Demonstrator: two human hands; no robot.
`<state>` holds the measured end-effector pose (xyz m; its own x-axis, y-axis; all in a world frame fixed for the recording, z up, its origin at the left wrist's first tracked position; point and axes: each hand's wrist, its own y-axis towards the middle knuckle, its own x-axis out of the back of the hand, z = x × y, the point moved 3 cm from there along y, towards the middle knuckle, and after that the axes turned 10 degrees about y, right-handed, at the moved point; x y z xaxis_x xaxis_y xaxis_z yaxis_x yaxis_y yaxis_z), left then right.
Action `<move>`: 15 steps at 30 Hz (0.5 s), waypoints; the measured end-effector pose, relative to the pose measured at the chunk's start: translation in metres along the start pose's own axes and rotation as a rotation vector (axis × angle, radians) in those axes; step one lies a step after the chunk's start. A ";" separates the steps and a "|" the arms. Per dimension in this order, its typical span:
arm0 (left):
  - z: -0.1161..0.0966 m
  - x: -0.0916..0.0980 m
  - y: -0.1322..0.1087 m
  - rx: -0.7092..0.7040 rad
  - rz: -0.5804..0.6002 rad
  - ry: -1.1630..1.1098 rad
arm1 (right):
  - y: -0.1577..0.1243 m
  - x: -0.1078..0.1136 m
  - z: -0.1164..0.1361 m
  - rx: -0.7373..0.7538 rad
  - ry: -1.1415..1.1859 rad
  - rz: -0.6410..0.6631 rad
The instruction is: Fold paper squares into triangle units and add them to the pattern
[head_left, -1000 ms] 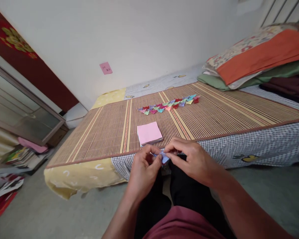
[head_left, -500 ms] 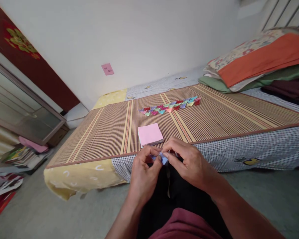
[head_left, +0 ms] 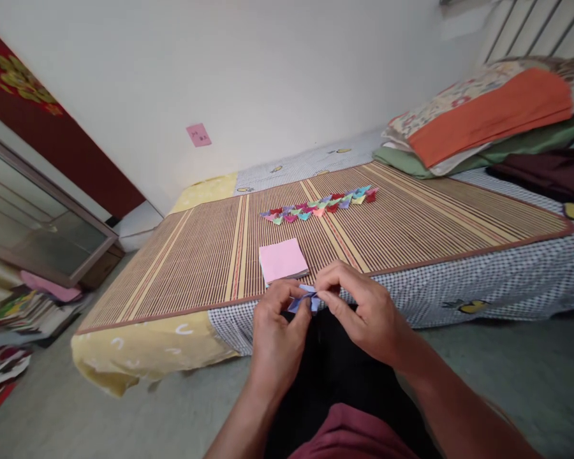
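My left hand [head_left: 278,331] and my right hand [head_left: 358,309] meet over my lap, just in front of the bed's edge. Both pinch a small folded piece of blue paper [head_left: 306,298] between thumbs and fingertips. A stack of pink square paper [head_left: 282,260] lies on the striped bamboo mat [head_left: 411,220] right behind my hands. Farther back on the mat, a row of several small folded paper shapes [head_left: 318,205] in mixed colours runs left to right.
The low bed has a checked sheet [head_left: 483,287] and a yellow cover [head_left: 138,344] at its left corner. Pillows and folded bedding [head_left: 478,115] are piled at the right. A pink note [head_left: 198,135] sticks to the wall. Books and papers [head_left: 23,306] lie on the floor at left.
The view has shifted slightly, so the bed sits a little to the left. My fingers have worked the blue paper, which now shows more between my hands.
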<state>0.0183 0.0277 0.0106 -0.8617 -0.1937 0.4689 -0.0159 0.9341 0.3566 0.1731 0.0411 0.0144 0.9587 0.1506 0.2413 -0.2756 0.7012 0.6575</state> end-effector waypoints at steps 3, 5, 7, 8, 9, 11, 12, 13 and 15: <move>-0.002 0.000 0.000 0.009 0.027 -0.002 | 0.001 0.000 -0.002 -0.011 0.002 -0.024; -0.003 -0.001 -0.001 0.016 0.052 0.002 | 0.001 0.000 -0.003 -0.022 -0.007 -0.035; -0.004 -0.002 -0.001 -0.005 0.057 0.045 | 0.002 0.000 -0.004 -0.046 -0.033 -0.059; -0.005 -0.003 -0.001 -0.029 0.055 0.081 | 0.003 -0.001 -0.004 -0.062 -0.053 -0.079; -0.007 -0.003 -0.001 -0.061 0.049 0.124 | 0.003 -0.002 -0.004 -0.081 -0.075 -0.099; -0.010 -0.003 -0.001 -0.140 0.021 0.210 | 0.005 -0.005 -0.003 -0.116 -0.116 -0.133; -0.012 -0.004 -0.002 -0.182 -0.003 0.245 | 0.006 -0.007 -0.003 -0.130 -0.132 -0.147; -0.013 -0.004 -0.002 -0.221 -0.032 0.273 | 0.007 -0.010 -0.002 -0.143 -0.141 -0.158; -0.014 -0.004 -0.004 -0.284 -0.086 0.305 | 0.008 -0.014 -0.002 -0.160 -0.146 -0.177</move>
<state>0.0289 0.0207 0.0189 -0.6735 -0.3866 0.6301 0.0963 0.7992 0.5933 0.1579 0.0462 0.0150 0.9675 -0.0778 0.2407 -0.0793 0.8104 0.5806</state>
